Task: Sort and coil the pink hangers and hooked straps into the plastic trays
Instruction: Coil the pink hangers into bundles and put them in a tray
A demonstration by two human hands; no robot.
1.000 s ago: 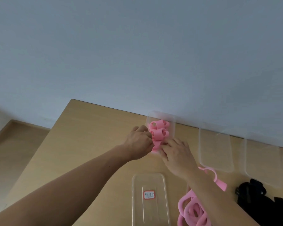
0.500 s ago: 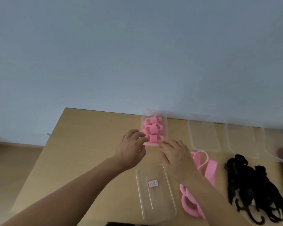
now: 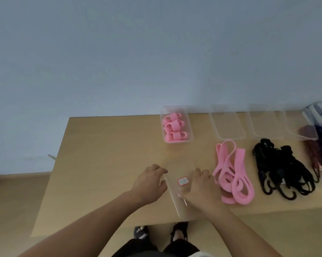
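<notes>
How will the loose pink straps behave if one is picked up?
Probably floppy: the straps lie in limp, overlapping loops, and the coiled straps in the tray hold tight curls. They are piled together, so lifting one may drag others. Thin flat bands: likely light, unlikely to roll on the table.

- wall [image 3: 119,52]: plain pale blue-grey.
- table [image 3: 104,154]: light tan wood tone, no marked grain.
- floor [image 3: 13,201]: similar tan, slightly darker.
- filled tray [image 3: 190,134]: clear, colourless plastic.
- coiled straps [image 3: 174,129]: solid bubblegum pink.
- empty trays [image 3: 228,125]: clear, faintly frosted.
- clear lid [image 3: 177,169]: transparent.
- label [image 3: 183,181]: white with a red border; print blurred.
- loose straps [image 3: 232,175]: the same plain pink.
- hooked straps [image 3: 280,169]: black throughout.
- bundle at far right [image 3: 313,153]: seemingly dark maroon, with purple beside it.
- sandals [image 3: 178,231]: black.
</notes>
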